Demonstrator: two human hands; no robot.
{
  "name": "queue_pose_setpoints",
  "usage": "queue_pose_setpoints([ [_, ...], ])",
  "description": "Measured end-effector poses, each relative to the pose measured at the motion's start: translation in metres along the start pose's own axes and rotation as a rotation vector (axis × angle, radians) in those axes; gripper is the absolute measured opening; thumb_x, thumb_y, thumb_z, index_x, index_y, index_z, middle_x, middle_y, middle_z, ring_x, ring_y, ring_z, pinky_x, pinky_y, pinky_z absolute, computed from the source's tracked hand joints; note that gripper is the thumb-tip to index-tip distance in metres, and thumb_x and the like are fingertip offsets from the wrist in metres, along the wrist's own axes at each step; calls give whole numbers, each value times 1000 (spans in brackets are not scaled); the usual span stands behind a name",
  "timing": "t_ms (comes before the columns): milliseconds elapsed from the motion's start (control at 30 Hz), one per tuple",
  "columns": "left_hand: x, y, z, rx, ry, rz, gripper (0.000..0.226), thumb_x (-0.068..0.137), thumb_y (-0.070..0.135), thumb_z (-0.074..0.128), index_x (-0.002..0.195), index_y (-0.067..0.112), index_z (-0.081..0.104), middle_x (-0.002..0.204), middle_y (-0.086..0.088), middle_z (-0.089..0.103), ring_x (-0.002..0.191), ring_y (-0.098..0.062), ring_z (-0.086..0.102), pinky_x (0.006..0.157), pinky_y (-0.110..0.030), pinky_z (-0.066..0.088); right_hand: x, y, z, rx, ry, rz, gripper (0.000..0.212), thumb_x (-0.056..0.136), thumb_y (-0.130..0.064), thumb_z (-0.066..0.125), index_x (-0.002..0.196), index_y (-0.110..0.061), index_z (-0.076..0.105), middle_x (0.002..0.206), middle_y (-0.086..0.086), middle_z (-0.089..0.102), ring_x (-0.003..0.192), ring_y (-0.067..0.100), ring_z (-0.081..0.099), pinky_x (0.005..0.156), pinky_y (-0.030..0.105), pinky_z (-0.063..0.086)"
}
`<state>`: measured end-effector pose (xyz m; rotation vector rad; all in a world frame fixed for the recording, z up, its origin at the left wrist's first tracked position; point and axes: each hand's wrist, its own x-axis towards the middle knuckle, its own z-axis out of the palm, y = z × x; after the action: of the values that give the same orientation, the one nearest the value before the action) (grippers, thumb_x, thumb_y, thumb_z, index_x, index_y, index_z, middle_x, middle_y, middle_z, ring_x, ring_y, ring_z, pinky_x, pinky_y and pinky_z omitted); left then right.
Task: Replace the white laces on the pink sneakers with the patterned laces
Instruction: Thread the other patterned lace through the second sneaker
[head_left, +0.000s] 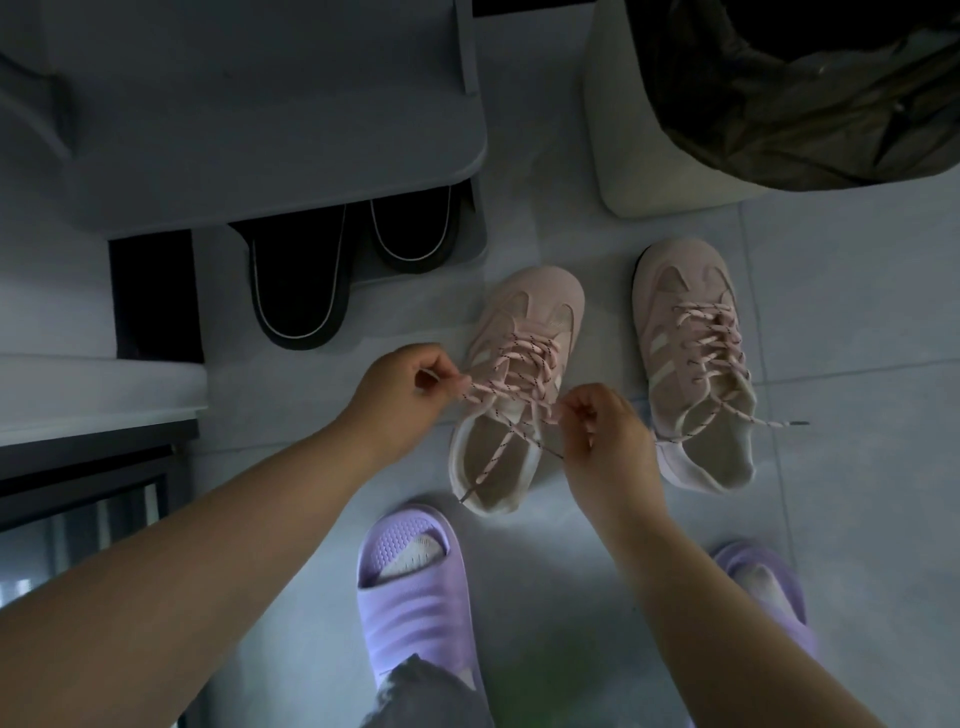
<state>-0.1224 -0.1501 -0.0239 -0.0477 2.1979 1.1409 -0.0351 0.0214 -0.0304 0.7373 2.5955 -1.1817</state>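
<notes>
Two pink sneakers stand side by side on the tiled floor, toes pointing away from me. The left sneaker (519, 364) carries a pink patterned lace (524, 364) with dark flecks. My left hand (402, 392) pinches one strand of that lace to the left of the shoe. My right hand (605, 441) pinches the other strand just right of the shoe's opening. The two loose ends cross over the heel opening. The right sneaker (693, 353) is laced with the same kind of patterned lace (709, 338), its end trailing out to the right. No white laces are visible.
A pair of black slippers (298, 280) sits under a white shoe rack (260, 156) at the upper left. A white bin with a dark bag (675, 156) stands at the upper right. My feet in purple slides (410, 597) are close below the sneakers.
</notes>
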Motion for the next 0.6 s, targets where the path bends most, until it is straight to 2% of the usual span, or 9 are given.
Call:
queue_pose_setpoints([
  [67,-3,-7,1,35,5,36,15,84,14,64,72,21,58,80,0,56,80,-20,55,76,-33,49,-3,-1,1,41,15,-11,5,89,-13,54,86,-12,57,88,-1,57,75,16,55,63,24,35],
  [133,-5,-8,-3,189,52,232,4,84,18,62,86,21,60,95,-1,50,87,-15,49,76,-17,41,-7,-4,0,66,-10,-89,5,88,-19,58,88,-17,53,91,-4,53,71,9,54,62,28,42],
  [167,-5,-7,-6,293,72,372,9,84,22,59,92,20,60,99,-1,47,89,-12,46,76,-13,36,-10,-4,0,41,-24,-150,9,86,-21,60,91,-20,53,92,-6,50,70,9,53,60,30,44],
  [233,-6,-4,-7,487,36,619,18,82,28,53,96,22,64,101,1,42,92,-14,41,79,-14,32,-13,-5,1,-31,-50,-239,18,80,-25,60,97,-23,54,95,-3,50,69,19,56,56,30,45],
  [300,-7,-4,2,692,12,769,21,79,27,57,96,24,68,105,1,38,95,-19,39,80,-25,38,-14,-4,4,-77,-41,-268,21,75,-26,60,96,-22,57,93,1,52,67,27,58,53,27,41],
  [333,-8,-3,9,774,32,790,23,77,27,59,97,26,70,108,0,38,96,-21,38,79,-29,42,-15,-4,5,-94,-22,-279,20,74,-25,61,93,-22,59,91,3,54,64,29,58,53,25,39],
  [400,-8,0,19,878,69,771,28,77,30,49,94,29,71,113,-3,42,98,-24,38,78,-34,48,-16,-5,7,-150,19,-324,17,74,-24,61,91,-26,60,87,4,55,59,28,58,50,22,36],
  [500,-4,1,24,960,80,804,32,76,26,42,80,25,73,109,-8,62,98,-25,40,76,-34,49,-16,-5,8,-272,45,-409,20,76,-22,56,91,-24,70,79,7,56,53,26,56,42,24,38],
  [600,1,-5,22,990,69,866,27,73,24,45,69,21,71,106,-7,66,99,-25,41,76,-34,49,-14,-5,10,-407,35,-432,13,72,-21,68,84,-19,73,74,9,56,51,28,55,40,25,41],
])
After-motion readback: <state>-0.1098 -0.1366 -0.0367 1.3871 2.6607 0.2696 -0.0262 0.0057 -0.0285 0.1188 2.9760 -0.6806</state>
